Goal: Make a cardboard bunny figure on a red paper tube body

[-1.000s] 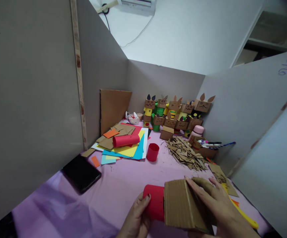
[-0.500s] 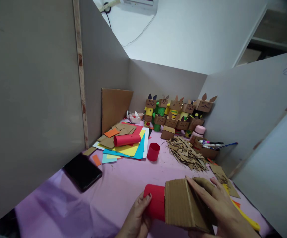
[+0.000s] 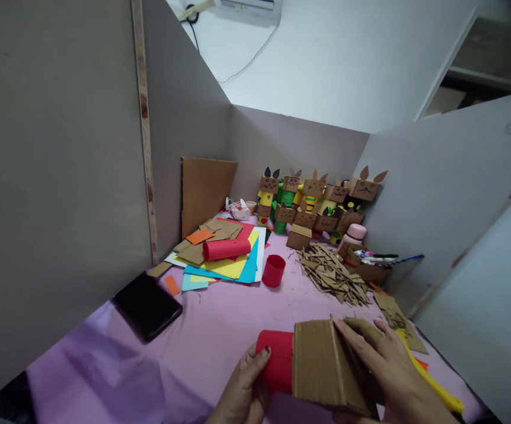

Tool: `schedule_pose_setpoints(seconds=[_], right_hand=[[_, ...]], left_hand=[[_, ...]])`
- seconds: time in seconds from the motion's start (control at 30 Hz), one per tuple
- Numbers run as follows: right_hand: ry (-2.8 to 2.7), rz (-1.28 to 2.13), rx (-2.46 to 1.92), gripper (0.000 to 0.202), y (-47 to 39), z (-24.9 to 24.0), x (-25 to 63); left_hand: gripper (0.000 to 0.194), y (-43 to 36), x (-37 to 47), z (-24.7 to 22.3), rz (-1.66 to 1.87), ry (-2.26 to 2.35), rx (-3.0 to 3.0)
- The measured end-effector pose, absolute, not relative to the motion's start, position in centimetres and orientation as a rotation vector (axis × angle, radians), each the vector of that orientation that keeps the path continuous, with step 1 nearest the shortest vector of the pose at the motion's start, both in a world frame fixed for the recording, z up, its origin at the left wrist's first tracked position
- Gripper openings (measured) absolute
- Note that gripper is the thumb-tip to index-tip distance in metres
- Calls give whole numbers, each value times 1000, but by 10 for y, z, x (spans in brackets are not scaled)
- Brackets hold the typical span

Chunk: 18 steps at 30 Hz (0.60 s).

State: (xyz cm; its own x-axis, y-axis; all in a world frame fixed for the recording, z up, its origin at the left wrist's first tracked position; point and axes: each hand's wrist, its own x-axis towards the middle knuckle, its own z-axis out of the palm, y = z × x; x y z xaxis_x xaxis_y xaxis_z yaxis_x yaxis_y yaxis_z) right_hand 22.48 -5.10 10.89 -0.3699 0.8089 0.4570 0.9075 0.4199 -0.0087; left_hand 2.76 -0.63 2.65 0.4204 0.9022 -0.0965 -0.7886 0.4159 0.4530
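Left hand (image 3: 242, 391) gripping red paper tube (image 3: 275, 360) lying at table's near edge; right hand (image 3: 390, 368) clamped on folded brown corrugated cardboard box (image 3: 326, 365) fitted over tube end. Beyond, small brown cardboard tray (image 3: 368, 268) w/ markers (image 3: 377, 257) inside.

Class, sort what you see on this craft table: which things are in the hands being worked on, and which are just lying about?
In hand:
- red paper tube, gripped by the left hand
- folded cardboard box piece, under the right hand

Lying about:
- small red cup
- coloured paper stack
- cardboard scraps
- black phone
- cardboard figures
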Motion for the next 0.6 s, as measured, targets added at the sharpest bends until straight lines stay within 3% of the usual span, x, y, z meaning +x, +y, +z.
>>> schedule_pose_setpoints(seconds=[0.4, 0.6], right_hand=[[-2317, -372, -1471, 109, -51, 110, 229], [-2302, -281, -1414, 92, -53, 94, 246]], left_hand=[[18, -4, 28, 27, 1104, 335, 410], [22, -8, 30, 33, 1150, 333, 542]])
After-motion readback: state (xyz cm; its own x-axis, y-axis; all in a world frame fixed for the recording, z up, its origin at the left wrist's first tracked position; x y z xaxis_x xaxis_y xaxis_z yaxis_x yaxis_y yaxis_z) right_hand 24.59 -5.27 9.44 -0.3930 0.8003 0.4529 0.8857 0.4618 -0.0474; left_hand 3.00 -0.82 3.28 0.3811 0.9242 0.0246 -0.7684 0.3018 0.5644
